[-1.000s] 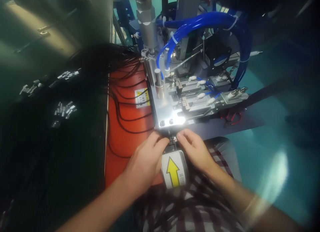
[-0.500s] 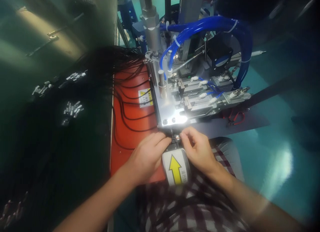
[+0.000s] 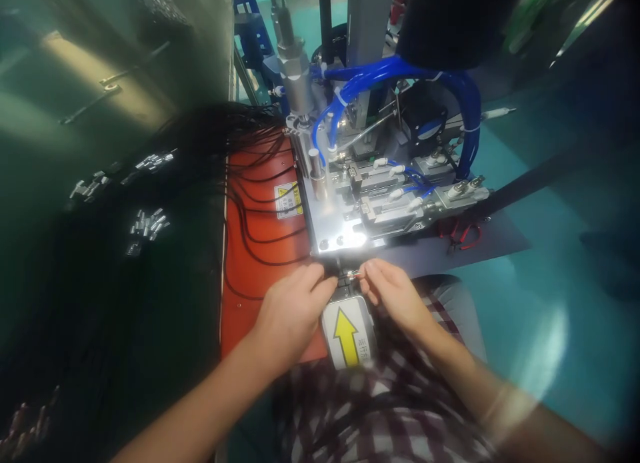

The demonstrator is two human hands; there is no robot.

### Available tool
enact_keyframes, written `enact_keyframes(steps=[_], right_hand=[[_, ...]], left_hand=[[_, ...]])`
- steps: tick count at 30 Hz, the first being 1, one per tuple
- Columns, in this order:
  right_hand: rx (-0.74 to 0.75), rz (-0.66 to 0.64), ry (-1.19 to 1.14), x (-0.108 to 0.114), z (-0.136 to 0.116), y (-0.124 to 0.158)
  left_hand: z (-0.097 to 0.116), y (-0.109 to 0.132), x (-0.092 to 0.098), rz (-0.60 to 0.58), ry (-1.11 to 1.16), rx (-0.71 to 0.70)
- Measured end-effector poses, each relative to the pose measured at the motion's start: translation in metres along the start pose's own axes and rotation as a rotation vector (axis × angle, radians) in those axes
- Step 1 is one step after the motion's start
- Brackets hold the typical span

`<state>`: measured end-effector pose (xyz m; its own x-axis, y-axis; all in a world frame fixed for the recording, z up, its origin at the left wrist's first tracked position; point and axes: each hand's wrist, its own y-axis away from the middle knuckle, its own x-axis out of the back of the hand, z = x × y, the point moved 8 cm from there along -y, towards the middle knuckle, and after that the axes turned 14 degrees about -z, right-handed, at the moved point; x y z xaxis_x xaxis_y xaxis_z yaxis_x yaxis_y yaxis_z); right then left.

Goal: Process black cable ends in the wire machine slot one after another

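My left hand (image 3: 295,306) rests at the near edge of the machine, its fingers bent and pressed together over a black cable end at a small dark fixture (image 3: 344,284). What its fingertips press on is mostly hidden. Thin coloured wires (image 3: 355,274), one reddish, stick out rightward from the fixture. My right hand (image 3: 393,290) pinches the free ends of these wires between thumb and forefinger. Just below the fixture sits a rounded block with a yellow arrow label (image 3: 347,333). Behind both hands rises the shiny metal plate (image 3: 333,223) of the machine.
Several black cables (image 3: 260,240) lie across the orange panel (image 3: 250,330) at left. Shiny metal-ended cables (image 3: 147,224) hang over the dark surface further left. Blue air hoses (image 3: 400,66) arch above the machine's cylinders (image 3: 390,206). Red-handled pliers (image 3: 470,236) lie at right.
The view has shifted slightly, so the machine appears a little further left. My right fingertips have drawn slightly away from the fixture, and more of the coloured wires shows. My left hand stays in place.
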<state>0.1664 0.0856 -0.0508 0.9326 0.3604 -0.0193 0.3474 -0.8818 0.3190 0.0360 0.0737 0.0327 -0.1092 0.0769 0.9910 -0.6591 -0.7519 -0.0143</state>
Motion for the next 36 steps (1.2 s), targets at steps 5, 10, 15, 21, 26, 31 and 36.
enact_keyframes(steps=[5,10,15,21,26,31,36], right_hand=[[0.033,0.058,0.037,0.0,0.0,0.006],[0.09,0.078,0.181,-0.001,-0.011,0.007],[0.035,0.012,0.187,0.002,-0.015,0.004],[0.0,-0.048,0.162,0.0,-0.011,0.001],[0.162,0.083,0.197,-0.001,-0.014,0.0],[0.195,0.129,0.206,-0.002,-0.018,0.001],[0.134,0.115,0.105,-0.002,-0.012,-0.001]], left_hand=[[0.001,0.0,0.0,0.004,0.009,-0.009],[0.002,0.001,0.0,0.007,0.008,-0.016],[0.002,0.001,-0.001,0.013,0.016,-0.024],[0.002,0.0,0.0,0.024,0.034,-0.026],[0.002,0.001,-0.001,0.033,0.037,-0.035],[0.0,0.002,-0.004,0.01,0.043,-0.027],[-0.003,0.002,-0.004,-0.006,0.064,-0.002]])
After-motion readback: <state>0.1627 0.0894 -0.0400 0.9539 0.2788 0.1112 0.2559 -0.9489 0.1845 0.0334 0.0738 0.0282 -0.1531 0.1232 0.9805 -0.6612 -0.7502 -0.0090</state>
